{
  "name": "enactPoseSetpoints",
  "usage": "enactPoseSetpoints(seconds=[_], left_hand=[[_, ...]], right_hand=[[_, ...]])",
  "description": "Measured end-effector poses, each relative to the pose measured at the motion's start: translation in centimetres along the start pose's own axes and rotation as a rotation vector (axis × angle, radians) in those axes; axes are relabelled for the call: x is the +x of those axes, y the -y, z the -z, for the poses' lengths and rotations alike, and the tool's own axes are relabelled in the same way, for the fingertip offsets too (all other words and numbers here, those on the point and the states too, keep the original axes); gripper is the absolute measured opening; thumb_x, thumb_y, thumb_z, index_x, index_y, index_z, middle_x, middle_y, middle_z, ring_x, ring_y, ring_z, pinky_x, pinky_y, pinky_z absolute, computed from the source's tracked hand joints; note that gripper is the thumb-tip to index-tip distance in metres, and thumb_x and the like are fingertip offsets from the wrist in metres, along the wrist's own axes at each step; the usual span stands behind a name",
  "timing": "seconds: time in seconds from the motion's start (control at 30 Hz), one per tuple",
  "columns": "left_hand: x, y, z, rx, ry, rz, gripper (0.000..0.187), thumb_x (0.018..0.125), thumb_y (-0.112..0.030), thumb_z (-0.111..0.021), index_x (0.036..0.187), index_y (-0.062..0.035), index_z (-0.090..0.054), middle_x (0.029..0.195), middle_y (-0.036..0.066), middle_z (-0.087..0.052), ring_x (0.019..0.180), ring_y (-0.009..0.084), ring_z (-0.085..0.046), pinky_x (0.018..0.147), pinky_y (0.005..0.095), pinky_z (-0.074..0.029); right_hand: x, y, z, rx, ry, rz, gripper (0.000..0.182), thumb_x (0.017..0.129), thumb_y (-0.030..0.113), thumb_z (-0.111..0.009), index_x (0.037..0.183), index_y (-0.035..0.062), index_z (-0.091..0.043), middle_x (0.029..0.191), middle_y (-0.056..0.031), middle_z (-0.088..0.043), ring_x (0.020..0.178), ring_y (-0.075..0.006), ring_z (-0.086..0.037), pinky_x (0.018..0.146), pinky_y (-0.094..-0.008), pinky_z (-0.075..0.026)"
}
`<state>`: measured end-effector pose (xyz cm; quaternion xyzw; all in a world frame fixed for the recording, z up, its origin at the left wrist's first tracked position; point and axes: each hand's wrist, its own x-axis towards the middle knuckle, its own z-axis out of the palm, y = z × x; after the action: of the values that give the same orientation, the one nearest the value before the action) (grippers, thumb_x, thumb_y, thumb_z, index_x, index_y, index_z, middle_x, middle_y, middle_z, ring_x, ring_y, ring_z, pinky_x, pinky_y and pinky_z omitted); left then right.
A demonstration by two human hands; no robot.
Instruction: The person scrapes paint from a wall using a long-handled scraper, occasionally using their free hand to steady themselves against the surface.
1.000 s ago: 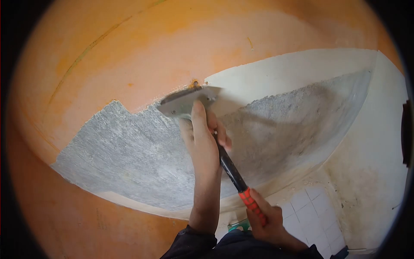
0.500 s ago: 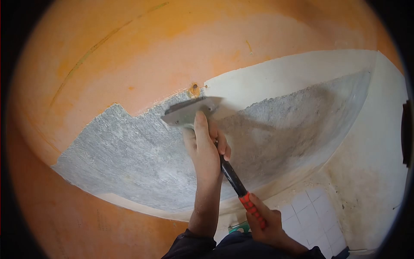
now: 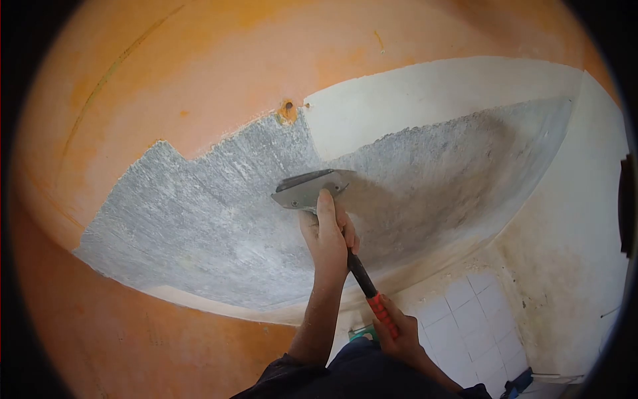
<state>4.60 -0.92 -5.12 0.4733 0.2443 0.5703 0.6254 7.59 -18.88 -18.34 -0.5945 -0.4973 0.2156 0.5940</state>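
A long-handled scraper [image 3: 312, 191] with a wide metal head, black shaft and red grip reaches up to the wall. My left hand [image 3: 329, 236] is closed around the shaft just below the head, its thumb lying along the back of the head. Lower down, my right hand [image 3: 399, 338] grips the red end of the handle. The scraper head is over the bare grey patch [image 3: 199, 219], below the corner of a white area [image 3: 425, 93]. Whether its blade edge touches the wall cannot be made out.
Orange paint [image 3: 226, 60] surrounds the grey patch above and at the left. A small hole [image 3: 288, 106] lies at its upper edge. White floor tiles [image 3: 465, 326] show below, beside a stained pale side wall [image 3: 565, 266]. A dark blue object [image 3: 520, 384] lies at the lower right.
The scraper head has come down from the orange edge near the hole onto the grey patch, slightly to the right. Both hands keep their hold. The camera view has shifted a little.
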Motion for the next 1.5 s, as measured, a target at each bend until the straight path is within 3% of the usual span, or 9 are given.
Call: enactPoseSetpoints(seconds=[0.1, 0.27, 0.83, 0.9, 1.0, 1.17, 1.27, 1.4, 1.5], left_hand=[[0.1, 0.3, 0.2, -0.029, 0.021, -0.008, 0.023, 0.100, -0.029, -0.047, 0.090, -0.0103, -0.039, 0.061, -0.002, -0.036, 0.037, 0.0049, -0.033, 0.028, 0.0222, -0.028], [0.0, 1.1, 0.3, -0.033, 0.006, -0.020, 0.026, 0.100, -0.030, -0.047, 0.086, -0.0096, -0.039, 0.061, -0.003, -0.036, 0.037, 0.0045, -0.033, 0.028, 0.0215, -0.028], [0.4, -0.2, -0.4, -0.030, -0.026, 0.002, 0.028, 0.100, -0.028, -0.046, 0.081, -0.0104, -0.035, 0.056, -0.002, -0.034, 0.035, 0.0061, -0.032, 0.029, 0.0237, -0.028], [0.1, 0.0, -0.7, -0.029, -0.060, -0.002, 0.033, 0.099, -0.032, -0.048, 0.075, -0.0119, -0.039, 0.058, -0.004, -0.033, 0.037, 0.0035, -0.031, 0.029, 0.0208, -0.025], [0.9, -0.9, -0.6, -0.032, 0.026, -0.024, 0.029, 0.099, -0.030, -0.047, 0.082, -0.0103, -0.035, 0.056, -0.003, -0.035, 0.035, 0.0061, -0.033, 0.029, 0.0239, -0.029], [0.3, -0.7, -0.4, -0.012, -0.021, -0.012, 0.029, 0.099, -0.030, -0.048, 0.083, -0.0100, -0.035, 0.058, -0.002, -0.036, 0.036, 0.0060, -0.033, 0.029, 0.0235, -0.030], [0.8, -1.6, -0.9, -0.021, 0.003, -0.022, 0.028, 0.099, -0.030, -0.048, 0.086, -0.0100, -0.035, 0.060, -0.002, -0.036, 0.036, 0.0060, -0.033, 0.030, 0.0233, -0.030], [0.4, -1.4, -0.6, -0.019, -0.032, 0.004, 0.025, 0.099, -0.029, -0.048, 0.091, -0.0098, -0.035, 0.061, -0.002, -0.037, 0.037, 0.0060, -0.034, 0.030, 0.0230, -0.030], [0.1, -1.2, -1.0, -0.044, -0.061, -0.027, 0.026, 0.098, -0.031, -0.051, 0.085, -0.0122, -0.037, 0.060, -0.003, -0.034, 0.037, 0.0040, -0.032, 0.028, 0.0205, -0.027]], right_hand=[[-0.1, -0.4, 0.5, 0.008, 0.062, -0.044, 0.054, 0.084, 0.011, -0.064, 0.135, 0.0048, -0.047, 0.067, -0.0124, -0.061, 0.056, -0.0249, -0.063, 0.053, -0.0325, -0.048], [0.3, -2.1, 0.0, -0.005, -0.012, -0.018, 0.050, 0.085, 0.009, -0.064, 0.133, 0.0062, -0.051, 0.061, -0.0103, -0.058, 0.051, -0.0212, -0.060, 0.052, -0.0308, -0.046], [0.6, 0.2, 0.7, 0.034, -0.016, -0.012, 0.049, 0.085, 0.007, -0.064, 0.132, 0.0069, -0.052, 0.059, -0.0083, -0.057, 0.048, -0.0182, -0.057, 0.048, -0.0294, -0.044], [0.8, 0.1, 0.7, 0.041, -0.029, 0.004, 0.049, 0.085, 0.007, -0.064, 0.132, 0.0069, -0.052, 0.059, -0.0084, -0.057, 0.047, -0.0182, -0.057, 0.048, -0.0295, -0.044], [0.9, 0.7, 0.8, 0.015, -0.010, 0.003, 0.048, 0.085, 0.008, -0.063, 0.132, 0.0070, -0.052, 0.060, -0.0095, -0.058, 0.047, -0.0185, -0.057, 0.048, -0.0300, -0.044], [0.5, 0.4, 0.6, 0.019, 0.012, -0.033, 0.049, 0.085, 0.008, -0.063, 0.133, 0.0065, -0.051, 0.059, -0.0099, -0.058, 0.047, -0.0195, -0.057, 0.047, -0.0306, -0.044], [1.5, 1.9, 1.1, 0.028, -0.025, 0.048, 0.050, 0.086, 0.009, -0.063, 0.134, 0.0065, -0.050, 0.057, -0.0089, -0.056, 0.046, -0.0185, -0.056, 0.048, -0.0298, -0.043], [0.9, 1.8, 1.1, 0.033, 0.034, -0.048, 0.050, 0.086, 0.008, -0.063, 0.134, 0.0068, -0.050, 0.058, -0.0085, -0.056, 0.047, -0.0168, -0.056, 0.049, -0.0291, -0.044], [0.9, 1.8, 1.1, 0.015, -0.015, 0.021, 0.049, 0.086, 0.008, -0.063, 0.134, 0.0069, -0.050, 0.059, -0.0077, -0.056, 0.047, -0.0153, -0.054, 0.049, -0.0285, -0.044]])
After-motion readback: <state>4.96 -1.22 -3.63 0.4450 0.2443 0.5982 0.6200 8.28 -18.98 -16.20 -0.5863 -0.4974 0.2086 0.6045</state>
